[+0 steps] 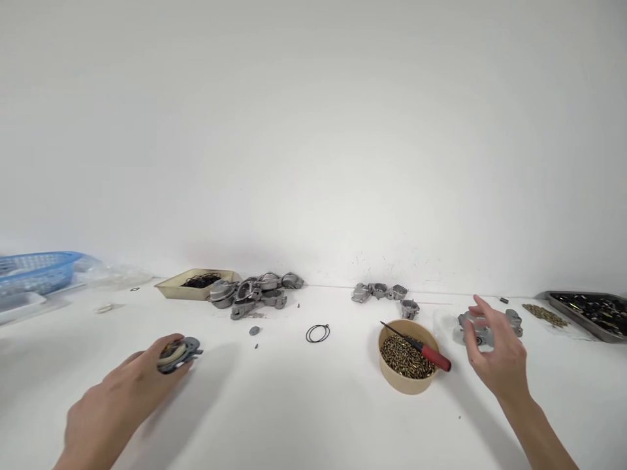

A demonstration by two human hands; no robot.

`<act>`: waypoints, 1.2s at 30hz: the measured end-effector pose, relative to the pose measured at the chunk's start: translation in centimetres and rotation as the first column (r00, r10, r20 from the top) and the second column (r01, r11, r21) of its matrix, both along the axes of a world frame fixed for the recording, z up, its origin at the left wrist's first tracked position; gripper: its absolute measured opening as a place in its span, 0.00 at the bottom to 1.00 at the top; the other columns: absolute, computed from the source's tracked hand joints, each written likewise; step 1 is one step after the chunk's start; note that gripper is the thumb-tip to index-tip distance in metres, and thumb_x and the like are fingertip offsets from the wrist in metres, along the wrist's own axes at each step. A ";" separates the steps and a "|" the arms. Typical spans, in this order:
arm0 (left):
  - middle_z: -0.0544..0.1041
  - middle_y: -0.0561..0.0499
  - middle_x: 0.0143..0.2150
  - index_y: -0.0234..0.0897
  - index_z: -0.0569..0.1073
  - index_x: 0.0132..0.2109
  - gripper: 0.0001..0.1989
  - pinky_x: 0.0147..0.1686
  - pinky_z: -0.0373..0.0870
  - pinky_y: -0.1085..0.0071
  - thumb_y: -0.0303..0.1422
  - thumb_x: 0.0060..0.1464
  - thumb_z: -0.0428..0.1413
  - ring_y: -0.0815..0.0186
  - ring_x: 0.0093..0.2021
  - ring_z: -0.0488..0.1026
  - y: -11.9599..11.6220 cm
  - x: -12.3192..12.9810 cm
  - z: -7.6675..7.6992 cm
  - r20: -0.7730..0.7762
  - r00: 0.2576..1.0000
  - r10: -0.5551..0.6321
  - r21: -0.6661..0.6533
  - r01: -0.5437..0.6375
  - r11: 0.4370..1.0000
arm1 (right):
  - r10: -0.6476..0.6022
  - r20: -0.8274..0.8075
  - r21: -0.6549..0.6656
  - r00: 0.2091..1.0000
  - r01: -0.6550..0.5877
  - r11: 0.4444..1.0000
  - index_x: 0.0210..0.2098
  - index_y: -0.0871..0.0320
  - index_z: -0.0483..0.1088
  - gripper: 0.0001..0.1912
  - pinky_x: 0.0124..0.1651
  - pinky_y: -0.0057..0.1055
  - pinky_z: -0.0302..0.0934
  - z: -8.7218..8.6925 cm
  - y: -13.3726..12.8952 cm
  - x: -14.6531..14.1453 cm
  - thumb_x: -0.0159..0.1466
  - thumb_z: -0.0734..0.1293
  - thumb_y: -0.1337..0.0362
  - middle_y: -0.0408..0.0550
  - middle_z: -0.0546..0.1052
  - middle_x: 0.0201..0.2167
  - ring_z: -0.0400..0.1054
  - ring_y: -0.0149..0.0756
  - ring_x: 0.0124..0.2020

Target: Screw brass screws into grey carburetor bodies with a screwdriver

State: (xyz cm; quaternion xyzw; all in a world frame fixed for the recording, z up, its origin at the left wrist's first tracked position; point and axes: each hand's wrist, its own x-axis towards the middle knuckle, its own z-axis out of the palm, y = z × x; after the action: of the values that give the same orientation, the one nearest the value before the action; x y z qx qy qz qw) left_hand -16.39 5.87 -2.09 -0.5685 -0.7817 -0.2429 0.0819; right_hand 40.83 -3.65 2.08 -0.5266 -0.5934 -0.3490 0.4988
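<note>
My left hand [120, 398] grips a round grey metal housing part [180, 354] by its edges, held above the white table; a pale ring and a bit of yellow show inside it. Over on the right, my right hand [499, 356] is raised with thumb and fingers apart and nothing between them. Beyond its fingers lie grey metal castings [477, 333], partly hidden by the hand. Left of that hand stands a round tan tub [409, 385] full of small brass-coloured screws [404, 358]. A screwdriver with a red handle [435, 358] rests across the tub.
Grey housings [247, 294] are heaped beside a cream tray [179, 288] of black rings. More housings [379, 292] sit by the wall. Black O-rings [318, 333] and a grey disc [254, 331] lie mid-table. A blue basket [39, 271] is far left, a dark tray [588, 313] far right.
</note>
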 end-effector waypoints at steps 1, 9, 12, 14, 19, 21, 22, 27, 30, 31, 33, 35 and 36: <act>0.81 0.50 0.53 0.51 0.74 0.56 0.20 0.33 0.71 0.66 0.48 0.61 0.54 0.49 0.41 0.81 -0.1 1.7 1.1 0.000 0.999 -0.053 -0.011 0.053 0.999 | 0.040 0.035 0.001 0.999 -0.040 0.999 0.65 0.52 0.67 0.24 0.41 0.36 0.74 0.0 0.2 -0.2 0.71 0.66 0.70 0.50 0.81 0.41 0.78 0.40 0.34; 0.83 0.50 0.55 0.46 0.78 0.56 0.22 0.51 0.77 0.64 0.40 0.54 0.62 0.54 0.51 0.81 1.8 20.5 4.9 0.132 0.501 -0.856 0.047 0.859 0.510 | 0.412 0.153 -0.534 0.898 -0.275 0.799 0.48 0.54 0.77 0.12 0.27 0.31 0.67 2.8 3.7 -0.1 0.73 0.62 0.68 0.47 0.84 0.38 0.73 0.33 0.23; 0.84 0.52 0.53 0.48 0.79 0.53 0.24 0.52 0.76 0.62 0.35 0.47 0.65 0.54 0.50 0.81 1.4 24.4 3.7 0.232 0.277 -0.932 -0.007 0.959 0.283 | 0.435 0.108 -0.590 0.894 -0.295 0.752 0.44 0.54 0.76 0.11 0.30 0.32 0.67 2.3 3.7 -0.6 0.75 0.61 0.66 0.46 0.84 0.36 0.75 0.35 0.26; 0.84 0.53 0.52 0.48 0.79 0.54 0.24 0.51 0.75 0.62 0.34 0.47 0.65 0.55 0.49 0.81 0.8 25.1 2.4 0.309 0.175 -0.935 0.028 0.981 0.193 | 0.444 0.052 -0.583 0.895 -0.333 0.741 0.42 0.54 0.72 0.09 0.31 0.32 0.67 1.3 3.0 -1.2 0.75 0.60 0.65 0.45 0.82 0.32 0.75 0.35 0.27; 0.83 0.53 0.48 0.49 0.77 0.57 0.27 0.43 0.73 0.67 0.31 0.47 0.67 0.58 0.44 0.80 0.1 24.5 -0.4 0.391 0.083 -0.916 0.097 0.987 0.131 | 0.396 0.086 -0.700 0.914 -0.227 0.676 0.38 0.52 0.62 0.05 0.26 0.30 0.62 -0.1 1.2 -2.3 0.70 0.64 0.63 0.41 0.75 0.29 0.67 0.34 0.23; 0.82 0.53 0.49 0.49 0.77 0.58 0.27 0.42 0.72 0.68 0.30 0.49 0.66 0.60 0.43 0.80 0.2 24.4 -0.8 0.408 0.057 -0.911 0.114 0.987 0.113 | 0.378 0.141 -0.701 0.915 -0.178 0.691 0.38 0.52 0.61 0.05 0.27 0.31 0.61 0.1 1.0 -2.5 0.68 0.65 0.64 0.43 0.75 0.30 0.67 0.34 0.24; 0.82 0.52 0.49 0.49 0.76 0.58 0.27 0.42 0.72 0.68 0.30 0.50 0.65 0.60 0.43 0.79 0.3 24.4 -0.9 0.419 0.042 -0.907 0.120 0.988 0.101 | 0.376 0.155 -0.703 0.914 -0.165 0.692 0.38 0.52 0.61 0.05 0.27 0.31 0.61 0.2 1.0 -2.4 0.67 0.64 0.65 0.43 0.75 0.31 0.67 0.34 0.25; 0.80 0.52 0.49 0.48 0.73 0.59 0.27 0.42 0.71 0.67 0.27 0.51 0.62 0.61 0.42 0.77 0.3 24.4 -0.8 0.398 0.006 -0.917 0.105 0.993 0.052 | 0.375 0.072 -0.752 0.924 -0.197 0.629 0.38 0.51 0.62 0.04 0.27 0.30 0.61 0.1 1.4 -1.7 0.67 0.62 0.68 0.40 0.74 0.26 0.67 0.33 0.22; 0.79 0.51 0.51 0.47 0.72 0.59 0.27 0.46 0.71 0.64 0.30 0.52 0.65 0.58 0.45 0.77 0.1 24.4 -0.7 0.398 0.000 -0.917 0.064 0.998 0.028 | 0.347 -0.086 -0.692 0.934 -0.307 0.653 0.39 0.51 0.65 0.02 0.28 0.31 0.64 0.1 1.5 -1.5 0.69 0.64 0.65 0.39 0.76 0.27 0.69 0.33 0.23; 0.79 0.51 0.51 0.47 0.72 0.59 0.27 0.48 0.71 0.64 0.32 0.52 0.66 0.58 0.46 0.77 0.0 24.5 -0.6 0.425 -0.002 -0.905 0.057 0.998 0.024 | 0.342 -0.152 -0.640 0.927 -0.356 0.681 0.40 0.50 0.67 0.02 0.29 0.31 0.67 0.1 1.5 -1.6 0.69 0.66 0.64 0.40 0.78 0.29 0.72 0.34 0.25; 0.79 0.52 0.52 0.46 0.73 0.57 0.26 0.50 0.71 0.63 0.37 0.51 0.69 0.58 0.47 0.76 -0.3 24.7 -0.5 0.506 0.004 -0.863 0.053 0.998 0.036 | 0.323 -0.281 -0.495 0.904 -0.425 0.758 0.43 0.50 0.70 0.04 0.33 0.33 0.73 0.1 1.5 -1.7 0.69 0.68 0.62 0.43 0.82 0.33 0.78 0.37 0.31; 0.80 0.51 0.50 0.44 0.73 0.54 0.23 0.49 0.71 0.64 0.42 0.54 0.68 0.59 0.46 0.76 -0.5 25.1 -0.3 0.593 0.020 -0.805 0.064 0.995 0.072 | 0.299 -0.367 -0.355 0.881 -0.430 0.830 0.48 0.51 0.71 0.10 0.36 0.34 0.76 0.0 1.4 -1.9 0.68 0.71 0.61 0.46 0.83 0.37 0.81 0.40 0.35; 0.80 0.51 0.49 0.43 0.73 0.53 0.21 0.48 0.72 0.65 0.44 0.56 0.66 0.60 0.45 0.76 -0.6 25.3 -0.3 0.629 0.025 -0.777 0.074 0.993 0.093 | 0.289 -0.389 -0.303 0.875 -0.418 0.856 0.49 0.51 0.71 0.12 0.36 0.34 0.77 -0.1 1.4 -1.9 0.67 0.72 0.61 0.47 0.83 0.38 0.82 0.41 0.35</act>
State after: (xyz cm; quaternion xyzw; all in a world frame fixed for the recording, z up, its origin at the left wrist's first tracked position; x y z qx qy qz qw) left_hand 8.88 5.27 -2.34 -0.8445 -0.2425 -0.2178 -0.4249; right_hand 38.93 -2.27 2.02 -0.5434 -0.6451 -0.0359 0.5360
